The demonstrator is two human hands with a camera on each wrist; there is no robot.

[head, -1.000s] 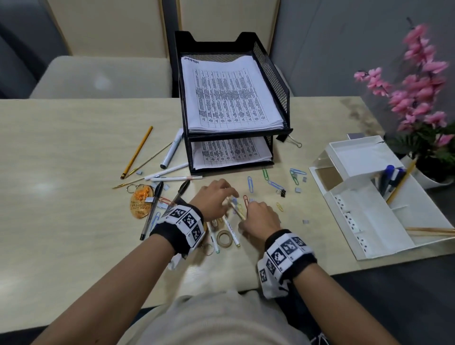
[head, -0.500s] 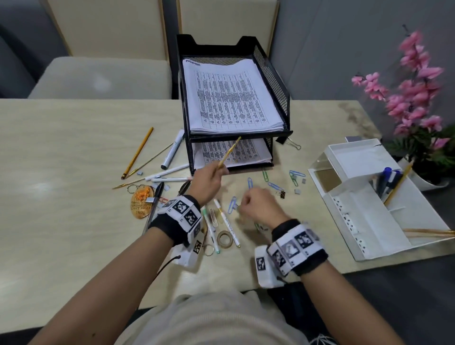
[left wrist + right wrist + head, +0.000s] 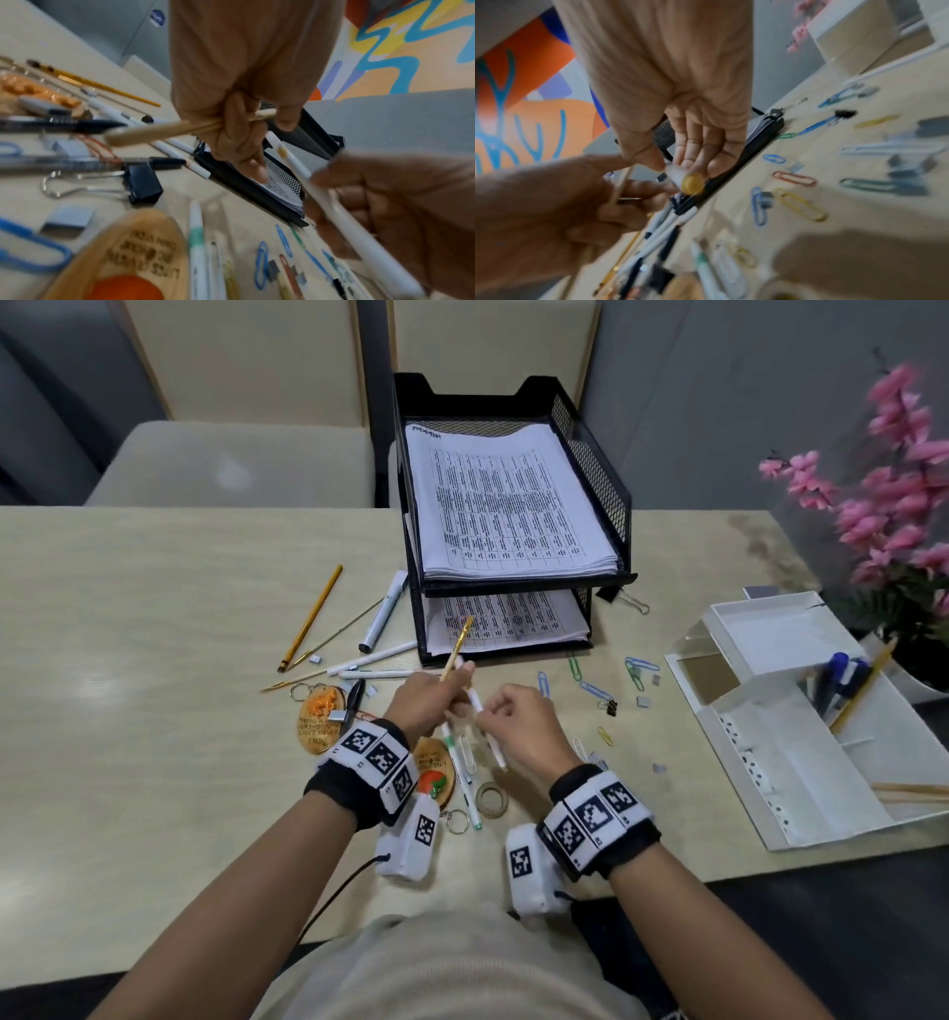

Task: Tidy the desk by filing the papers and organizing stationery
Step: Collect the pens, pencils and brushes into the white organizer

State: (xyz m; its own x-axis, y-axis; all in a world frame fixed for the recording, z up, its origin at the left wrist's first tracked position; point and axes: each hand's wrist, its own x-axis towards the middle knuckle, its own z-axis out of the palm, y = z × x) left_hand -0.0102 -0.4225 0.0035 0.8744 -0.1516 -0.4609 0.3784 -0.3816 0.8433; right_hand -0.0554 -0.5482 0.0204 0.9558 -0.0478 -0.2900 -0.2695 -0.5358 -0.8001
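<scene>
My left hand [image 3: 429, 706] grips a thin wooden pencil [image 3: 458, 645] that points up and away toward the black tray; the left wrist view shows its fingers [image 3: 231, 130] curled round the wood [image 3: 164, 132]. Beside it my right hand [image 3: 513, 719] pinches a white pen [image 3: 484, 729], held just above the desk and slanting toward me. The right wrist view shows the thumb and fingertips [image 3: 693, 160] on that pen's yellow-capped end [image 3: 692, 183]. The two hands almost touch. More pens [image 3: 375, 660], a yellow pencil [image 3: 313, 616] and coloured paper clips [image 3: 590, 688] lie loose on the desk.
A black two-tier mesh tray [image 3: 606, 469] with printed papers [image 3: 503, 505] stands behind the hands. A white organizer [image 3: 801, 762] with pens sits at the right, pink flowers [image 3: 893, 505] beyond it. Wooden keychains [image 3: 321, 719], a tape roll [image 3: 492, 801] and a binder clip [image 3: 624, 598] lie about.
Both hands were low among the pens. The left hand rose with the wooden pencil, then the right hand lifted a white pen off the desk and brought it beside the left.
</scene>
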